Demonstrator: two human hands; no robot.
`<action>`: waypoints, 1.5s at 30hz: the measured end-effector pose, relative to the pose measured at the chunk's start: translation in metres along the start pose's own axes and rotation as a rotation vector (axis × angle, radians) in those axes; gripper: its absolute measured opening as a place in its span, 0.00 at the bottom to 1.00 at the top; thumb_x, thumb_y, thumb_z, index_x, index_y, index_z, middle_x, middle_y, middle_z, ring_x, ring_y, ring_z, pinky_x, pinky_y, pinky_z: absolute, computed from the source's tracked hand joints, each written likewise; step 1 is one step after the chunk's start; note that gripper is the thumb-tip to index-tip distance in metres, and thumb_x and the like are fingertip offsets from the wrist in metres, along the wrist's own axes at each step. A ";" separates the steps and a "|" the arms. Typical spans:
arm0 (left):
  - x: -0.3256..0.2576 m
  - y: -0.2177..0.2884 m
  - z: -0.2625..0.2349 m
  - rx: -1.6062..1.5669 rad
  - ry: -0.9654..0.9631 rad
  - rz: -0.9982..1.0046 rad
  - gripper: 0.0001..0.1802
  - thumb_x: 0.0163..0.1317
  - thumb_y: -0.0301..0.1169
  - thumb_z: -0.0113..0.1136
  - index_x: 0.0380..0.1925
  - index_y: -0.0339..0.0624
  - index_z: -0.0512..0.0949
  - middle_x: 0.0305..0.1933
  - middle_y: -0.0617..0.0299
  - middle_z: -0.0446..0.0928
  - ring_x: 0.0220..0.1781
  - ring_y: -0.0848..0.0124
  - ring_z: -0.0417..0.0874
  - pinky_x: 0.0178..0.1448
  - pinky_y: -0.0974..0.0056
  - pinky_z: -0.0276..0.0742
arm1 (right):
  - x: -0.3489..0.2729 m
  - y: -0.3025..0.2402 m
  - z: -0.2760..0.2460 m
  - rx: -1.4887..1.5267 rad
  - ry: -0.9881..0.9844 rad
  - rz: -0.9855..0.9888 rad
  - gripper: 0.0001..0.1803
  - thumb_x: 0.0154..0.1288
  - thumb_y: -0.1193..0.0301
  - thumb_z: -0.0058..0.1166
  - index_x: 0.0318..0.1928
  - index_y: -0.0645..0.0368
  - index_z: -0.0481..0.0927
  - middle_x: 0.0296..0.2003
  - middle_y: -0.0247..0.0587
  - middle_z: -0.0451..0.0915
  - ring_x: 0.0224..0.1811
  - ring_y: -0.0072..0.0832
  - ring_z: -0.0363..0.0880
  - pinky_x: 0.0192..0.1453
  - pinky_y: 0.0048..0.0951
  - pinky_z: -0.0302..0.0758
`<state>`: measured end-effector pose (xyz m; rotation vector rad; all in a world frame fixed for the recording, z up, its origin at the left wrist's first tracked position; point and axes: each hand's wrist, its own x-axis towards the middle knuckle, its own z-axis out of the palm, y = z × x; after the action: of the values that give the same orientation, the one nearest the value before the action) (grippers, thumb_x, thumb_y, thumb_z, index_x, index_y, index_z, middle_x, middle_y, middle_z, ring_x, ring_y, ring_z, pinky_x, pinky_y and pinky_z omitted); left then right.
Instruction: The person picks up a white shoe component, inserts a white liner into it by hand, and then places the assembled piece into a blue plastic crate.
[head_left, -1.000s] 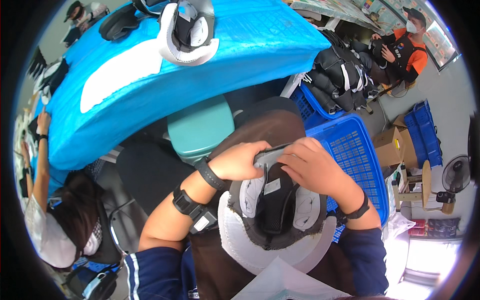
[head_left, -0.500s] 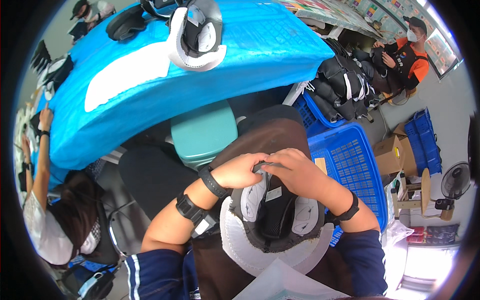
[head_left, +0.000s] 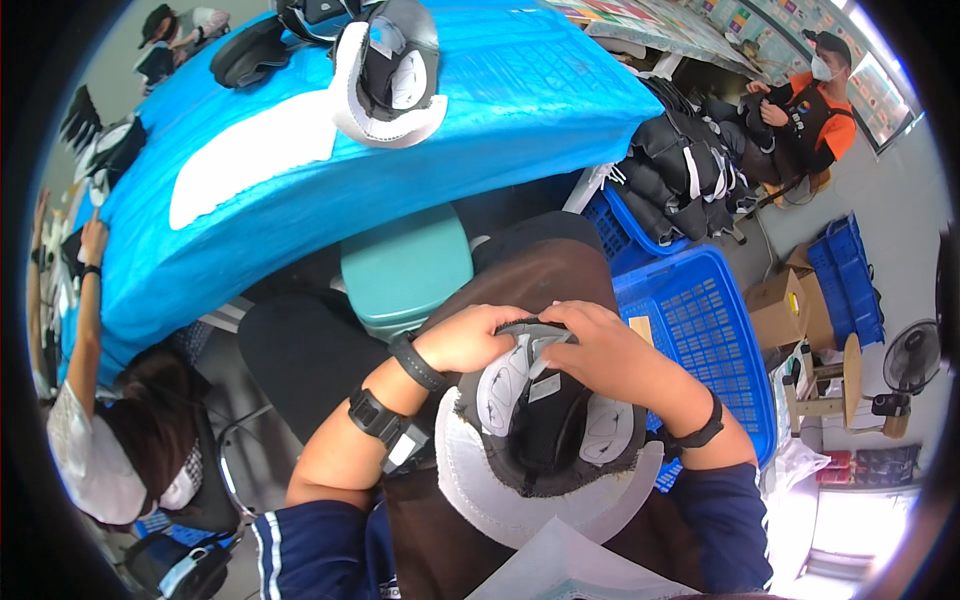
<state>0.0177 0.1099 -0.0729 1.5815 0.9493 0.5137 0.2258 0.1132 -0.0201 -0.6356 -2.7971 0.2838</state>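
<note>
On my lap lies a black-and-grey padded boot liner (head_left: 545, 430) with its opening facing up. White oval pads line its inner sides, and a broad white crescent flap (head_left: 500, 500) curves round its near end. My left hand (head_left: 470, 342) grips the far rim on the left, thumb and fingers closed over the edge. Closed beside it on the same rim is my right hand (head_left: 600, 350), its thumb over a light grey strip (head_left: 533, 350) inside. The undersides of both hands' fingers are hidden.
A similar liner (head_left: 388, 85) and a white sheet (head_left: 250, 155) lie on the blue-covered table (head_left: 480, 150). A green stool (head_left: 405, 262) stands before me; a blue basket (head_left: 700, 330) is at my right. Black pieces (head_left: 680, 165) fill another basket. Other people work left and far right.
My hands have shifted along the far rim and their fingertips have parted a little. The light grey strip now shows between them. The liner has moved slightly left and up.
</note>
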 end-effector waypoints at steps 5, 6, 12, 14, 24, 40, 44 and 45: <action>0.000 0.011 0.000 0.203 0.035 0.020 0.14 0.56 0.30 0.50 0.43 0.40 0.73 0.30 0.55 0.77 0.31 0.67 0.78 0.38 0.66 0.71 | 0.000 0.005 -0.001 0.048 -0.100 0.145 0.05 0.50 0.71 0.51 0.29 0.54 0.77 0.49 0.43 0.69 0.47 0.41 0.69 0.49 0.34 0.68; 0.003 0.012 0.001 0.202 0.031 0.026 0.14 0.56 0.30 0.50 0.43 0.40 0.73 0.30 0.55 0.77 0.31 0.67 0.78 0.38 0.66 0.71 | 0.000 0.007 0.000 0.050 -0.136 0.192 0.04 0.50 0.70 0.52 0.29 0.53 0.77 0.51 0.45 0.68 0.46 0.42 0.69 0.49 0.35 0.68; 0.007 -0.002 0.004 0.347 0.263 0.112 0.11 0.58 0.34 0.50 0.35 0.39 0.76 0.27 0.49 0.76 0.29 0.56 0.77 0.35 0.63 0.71 | 0.001 -0.002 -0.007 0.116 -0.315 0.109 0.03 0.50 0.70 0.54 0.28 0.53 0.77 0.55 0.48 0.63 0.48 0.44 0.67 0.49 0.34 0.69; 0.009 -0.003 0.004 0.362 0.280 0.099 0.11 0.59 0.34 0.50 0.35 0.38 0.76 0.27 0.49 0.76 0.30 0.55 0.77 0.36 0.62 0.71 | 0.000 -0.003 -0.009 0.132 -0.330 0.140 0.04 0.49 0.69 0.55 0.27 0.54 0.78 0.56 0.49 0.61 0.50 0.45 0.66 0.50 0.34 0.68; 0.016 0.005 0.000 0.413 0.128 0.237 0.16 0.59 0.31 0.46 0.48 0.40 0.67 0.41 0.49 0.73 0.43 0.54 0.74 0.47 0.59 0.70 | -0.002 0.012 -0.007 0.233 -0.188 0.174 0.05 0.50 0.67 0.56 0.29 0.51 0.80 0.49 0.42 0.68 0.45 0.41 0.70 0.46 0.34 0.70; 0.001 0.051 0.007 0.801 0.166 0.787 0.09 0.45 0.33 0.61 0.23 0.43 0.73 0.37 0.61 0.71 0.40 0.63 0.73 0.42 0.60 0.70 | -0.027 0.018 0.007 0.153 0.037 0.103 0.16 0.51 0.75 0.52 0.42 0.48 0.77 0.52 0.40 0.67 0.46 0.39 0.71 0.49 0.32 0.70; 0.000 0.056 0.012 1.062 0.104 0.604 0.12 0.44 0.39 0.61 0.22 0.43 0.75 0.30 0.63 0.69 0.37 0.65 0.71 0.42 0.62 0.68 | -0.030 0.019 0.009 0.206 0.108 0.136 0.13 0.51 0.75 0.52 0.39 0.51 0.77 0.51 0.40 0.67 0.45 0.38 0.71 0.49 0.32 0.70; 0.001 0.058 0.013 1.102 0.101 0.627 0.10 0.46 0.38 0.60 0.21 0.43 0.75 0.26 0.64 0.68 0.34 0.67 0.71 0.40 0.64 0.68 | -0.031 0.020 0.009 0.229 0.108 0.138 0.13 0.51 0.75 0.52 0.41 0.53 0.76 0.51 0.42 0.68 0.46 0.39 0.71 0.49 0.32 0.70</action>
<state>0.0456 0.1026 -0.0208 2.9181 0.8260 0.5178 0.2579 0.1163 -0.0397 -0.7635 -2.5724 0.5698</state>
